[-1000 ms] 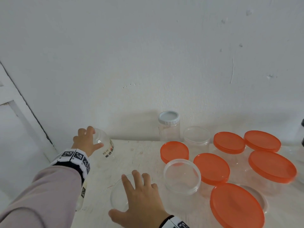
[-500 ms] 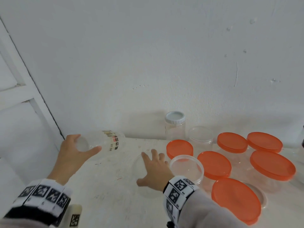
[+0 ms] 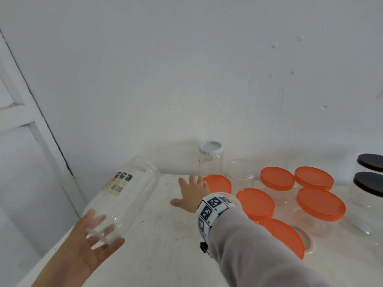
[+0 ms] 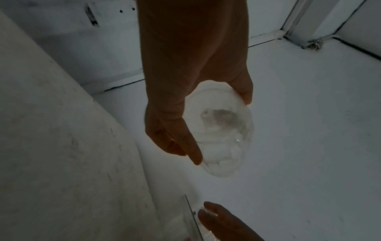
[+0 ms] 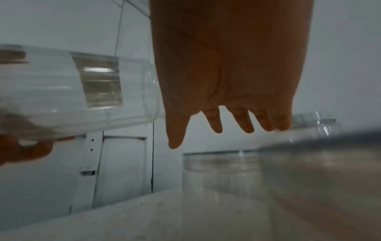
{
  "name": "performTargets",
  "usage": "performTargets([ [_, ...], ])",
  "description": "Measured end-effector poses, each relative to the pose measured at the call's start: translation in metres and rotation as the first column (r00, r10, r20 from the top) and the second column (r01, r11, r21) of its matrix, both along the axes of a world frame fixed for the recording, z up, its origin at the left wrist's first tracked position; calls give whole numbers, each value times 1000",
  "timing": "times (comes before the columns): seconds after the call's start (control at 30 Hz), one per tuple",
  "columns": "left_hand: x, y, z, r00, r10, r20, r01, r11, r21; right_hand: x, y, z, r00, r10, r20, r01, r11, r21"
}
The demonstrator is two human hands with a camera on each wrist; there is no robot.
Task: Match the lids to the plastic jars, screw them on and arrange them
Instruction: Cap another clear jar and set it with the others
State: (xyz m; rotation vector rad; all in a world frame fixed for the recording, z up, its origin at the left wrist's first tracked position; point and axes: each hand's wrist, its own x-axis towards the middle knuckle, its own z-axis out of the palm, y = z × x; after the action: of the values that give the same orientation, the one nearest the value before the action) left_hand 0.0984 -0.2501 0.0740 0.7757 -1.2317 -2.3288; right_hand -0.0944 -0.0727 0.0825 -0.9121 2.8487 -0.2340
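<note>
A tall clear jar (image 3: 124, 193) with a paper label hangs tilted over the table's left side, its open mouth toward the wall. My left hand (image 3: 97, 241) grips its base, thumb on one side and fingers on the other; the left wrist view shows the jar base (image 4: 222, 138) in that grip. My right hand (image 3: 191, 193) reaches flat over the table with its fingers spread and holds nothing. Its fingertips are next to a small orange-lidded jar (image 3: 218, 183). In the right wrist view a clear open jar (image 5: 216, 171) stands just below the right hand (image 5: 226, 81).
Several orange-lidded jars (image 3: 320, 204) crowd the right half of the white table (image 3: 157, 255). A white-lidded jar (image 3: 211, 154) and a clear-lidded one (image 3: 241, 169) stand against the wall. Two black-lidded jars (image 3: 369, 175) are at the far right. The table's left edge drops off beside a white door frame (image 3: 41, 131).
My left hand has lifted the tall jar off the back-left corner and brought it toward me, tilted. My right hand has slid away from me toward the orange-lidded jars.
</note>
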Motion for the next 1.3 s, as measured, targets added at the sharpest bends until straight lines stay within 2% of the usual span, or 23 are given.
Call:
performTargets([
  [0.17, -6, 20, -12, 966, -232, -117, 238, 971, 38, -8, 57, 41, 998, 53, -35, -56, 995, -88],
  [0.23, -9, 30, -16, 927, -330, -178, 348, 934, 80, -17, 88, 53, 999, 27, -19, -29, 994, -107],
  [0.3, -11, 46, -16, 849, -450, -277, 480, 876, 48, -26, 123, 59, 1000, -11, -6, 10, 993, -117],
  [0.37, -10, 58, -23, 841, -427, -332, 468, 882, 52, -33, 159, 61, 998, -55, 3, 55, 992, -117],
  [0.43, -19, 73, -23, 786, -509, -352, 573, 813, 102, -37, 192, 58, 996, -94, 4, 94, 990, -106],
  [0.47, -23, 76, -23, 802, -520, -294, 581, 794, 177, -37, 208, 54, 994, -112, 10, 113, 989, -96],
  [0.53, -31, 87, -30, 871, -473, -135, 489, 862, 132, -37, 231, 44, 991, -131, 27, 132, 989, -68],
  [0.6, -37, 102, -26, 881, -465, -87, 473, 865, 169, -34, 251, 28, 989, -140, 47, 142, 990, -27],
  [0.73, -39, 125, -24, 856, -496, -149, 518, 819, 248, -30, 273, -7, 978, -157, 139, 154, 988, 33],
  [0.8, -37, 133, -26, 814, -539, -216, 579, 782, 231, -27, 276, -25, 971, -151, 185, 141, 988, 68],
  [0.9, -34, 143, -27, 680, -636, -365, 732, 620, 284, -22, 276, -47, 962, -148, 228, 125, 986, 112],
  [0.97, -37, 144, -34, 688, -672, -274, 725, 626, 288, -21, 274, -58, 957, -154, 246, 128, 985, 119],
  [1.07, -39, 153, -39, 737, -661, -144, 669, 682, 295, -21, 270, -67, 953, -177, 247, 143, 978, 151],
  [1.3, -35, 166, -47, 723, -680, -123, 671, 648, 361, -26, 262, -75, 963, -214, 163, 158, 939, 304],
])
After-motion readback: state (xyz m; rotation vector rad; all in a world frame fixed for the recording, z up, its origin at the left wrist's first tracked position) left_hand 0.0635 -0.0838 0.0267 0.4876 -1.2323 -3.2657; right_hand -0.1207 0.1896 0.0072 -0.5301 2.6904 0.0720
